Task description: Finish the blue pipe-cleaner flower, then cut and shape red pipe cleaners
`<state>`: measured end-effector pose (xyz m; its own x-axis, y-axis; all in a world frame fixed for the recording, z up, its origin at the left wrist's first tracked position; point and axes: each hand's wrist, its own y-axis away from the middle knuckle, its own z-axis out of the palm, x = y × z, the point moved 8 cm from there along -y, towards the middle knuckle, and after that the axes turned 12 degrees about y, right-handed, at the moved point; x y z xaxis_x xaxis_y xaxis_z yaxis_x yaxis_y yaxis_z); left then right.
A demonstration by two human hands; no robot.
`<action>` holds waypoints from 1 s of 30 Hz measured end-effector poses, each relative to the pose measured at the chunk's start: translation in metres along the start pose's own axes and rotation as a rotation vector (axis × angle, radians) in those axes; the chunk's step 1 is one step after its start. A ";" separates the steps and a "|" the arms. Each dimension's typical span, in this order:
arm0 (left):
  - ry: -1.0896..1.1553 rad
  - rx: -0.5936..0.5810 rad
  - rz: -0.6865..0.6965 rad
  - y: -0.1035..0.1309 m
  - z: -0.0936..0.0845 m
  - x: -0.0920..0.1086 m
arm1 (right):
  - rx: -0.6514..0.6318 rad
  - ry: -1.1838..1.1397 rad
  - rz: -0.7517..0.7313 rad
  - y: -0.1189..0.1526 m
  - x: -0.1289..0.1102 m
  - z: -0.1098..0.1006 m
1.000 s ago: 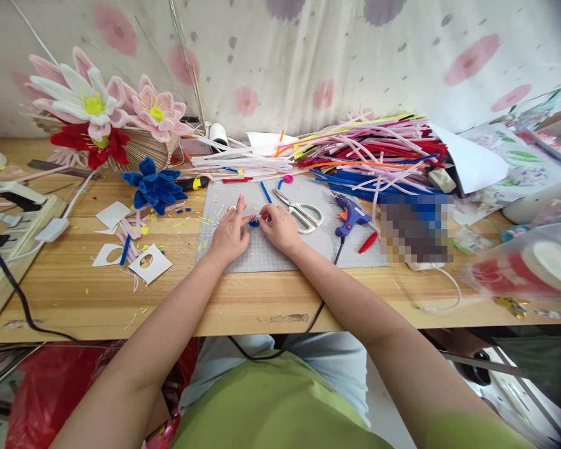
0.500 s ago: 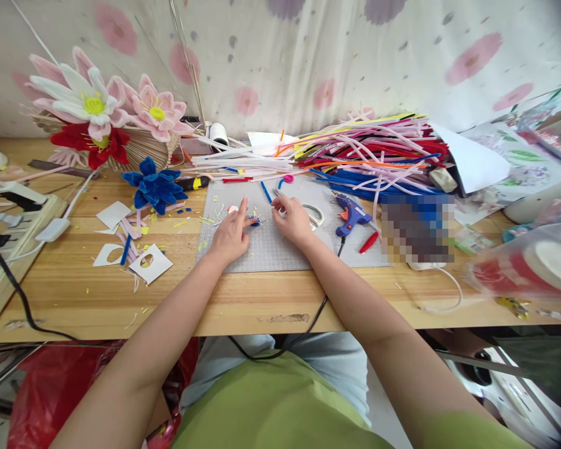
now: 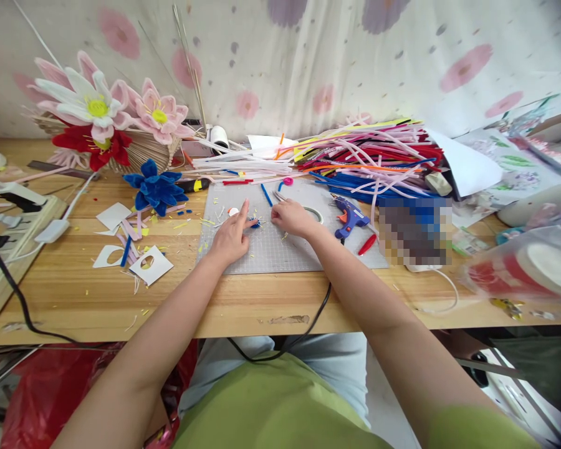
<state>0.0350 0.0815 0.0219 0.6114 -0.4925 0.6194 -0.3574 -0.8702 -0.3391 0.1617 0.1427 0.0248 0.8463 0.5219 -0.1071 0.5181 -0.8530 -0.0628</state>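
Over the grey cutting mat [image 3: 285, 259], my left hand [image 3: 231, 238] has its index finger raised, while its other fingertips close on a small fuzzy blue piece [image 3: 256, 223]. Just to the right, my right hand [image 3: 292, 218] is curled with fingertips pressed together. What it pinches is hidden or too small to name. Scissors [image 3: 316, 213] lie partly behind that hand. Short blue [image 3: 267, 194] and pink [image 3: 288, 181] pipe cleaner pieces rest beyond my hands. A small white and orange round item [image 3: 234, 212] sits behind my left fingers.
A blue glue gun [image 3: 350, 215] and red piece [image 3: 367, 244] lie right on the mat. Behind is a pile of pipe cleaners [image 3: 378, 149]. At left stand a blue fuzzy flower [image 3: 155, 187], cut white cards [image 3: 152, 265] and a power strip [image 3: 23, 249]. A black cord [image 3: 322, 312] crosses the table edge.
My right hand has turned slightly, with its knuckles more on top and fingers more curled. My left hand stays at the blue piece. The view has shifted slightly.
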 end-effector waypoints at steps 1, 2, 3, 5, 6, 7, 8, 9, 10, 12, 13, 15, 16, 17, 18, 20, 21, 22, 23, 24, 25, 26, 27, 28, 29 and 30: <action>0.004 -0.001 -0.002 0.000 0.000 0.000 | 0.003 -0.027 0.018 0.000 0.000 -0.002; 0.010 -0.002 -0.004 0.000 0.000 0.001 | 0.013 -0.073 0.044 0.001 0.001 -0.004; 0.016 -0.003 -0.004 0.001 -0.001 0.001 | 0.030 -0.137 0.079 0.001 0.003 -0.007; 0.026 0.001 -0.002 0.001 -0.001 0.001 | 0.076 -0.295 0.169 0.004 0.010 -0.010; 0.028 0.005 0.000 0.001 -0.001 0.001 | 0.103 -0.384 0.212 0.005 0.013 -0.011; 0.030 0.008 0.003 0.001 -0.001 0.001 | 0.133 -0.477 0.245 0.005 0.017 -0.011; 0.032 0.011 0.007 0.001 -0.002 0.001 | 0.163 -0.573 0.269 0.005 0.019 -0.010; 0.034 0.014 0.010 0.001 -0.002 0.001 | 0.189 -0.668 0.286 0.005 0.021 -0.009; 0.038 0.017 0.013 0.001 -0.002 0.001 | 0.208 -0.762 0.297 0.005 0.022 -0.006; 0.047 0.025 0.018 0.001 -0.003 0.001 | 0.224 -0.933 0.304 0.005 0.021 0.000; 0.052 0.031 0.018 0.001 -0.003 0.001 | 0.226 -1.005 0.302 0.005 0.019 0.002; 0.064 0.041 0.014 0.001 -0.004 0.000 | 0.233 -1.115 0.298 0.006 0.014 0.006; 0.071 0.045 0.009 0.001 -0.005 0.000 | 0.243 -1.151 0.301 0.007 0.012 0.008; 0.078 0.050 0.002 0.001 -0.005 -0.001 | 0.252 -1.174 0.308 0.008 0.010 0.009; 0.087 0.056 -0.008 0.001 -0.006 -0.001 | 0.258 -1.188 0.316 0.009 0.008 0.011; 0.108 0.076 -0.032 0.001 -0.008 -0.003 | 0.265 -1.199 0.325 0.009 0.005 0.014; 0.120 0.088 -0.043 0.001 -0.009 -0.004 | 0.269 -1.200 0.324 0.009 0.004 0.015; 0.131 0.102 -0.054 0.002 -0.010 -0.005 | 0.275 -1.200 0.325 0.008 0.002 0.016; 0.141 0.117 -0.065 0.002 -0.011 -0.006 | 0.284 -1.199 0.327 0.008 0.002 0.017; 0.150 0.134 -0.074 0.002 -0.012 -0.006 | 0.296 -1.197 0.329 0.008 0.001 0.018; 0.158 0.152 -0.083 0.002 -0.014 -0.007 | 0.306 -1.197 0.331 0.008 0.001 0.018; 0.168 0.171 -0.092 0.002 -0.016 -0.008 | 0.313 -1.199 0.332 0.007 0.000 0.019; 0.181 0.191 -0.101 0.002 -0.017 -0.008 | 0.318 -1.202 0.331 0.007 -0.001 0.020; 0.195 0.209 -0.110 0.003 -0.019 -0.009 | 0.320 -1.206 0.330 0.007 -0.001 0.021; 0.210 0.226 -0.120 0.003 -0.020 -0.010 | 0.319 -1.210 0.329 0.007 -0.002 0.022; 0.224 0.242 -0.131 0.003 -0.022 -0.010 | 0.319 -1.216 0.328 0.006 -0.003 0.023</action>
<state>0.0122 0.0842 0.0297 0.4610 -0.3847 0.7997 -0.0925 -0.9171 -0.3878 0.1599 0.1359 0.0017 0.1859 0.0967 -0.9778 0.1153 -0.9904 -0.0760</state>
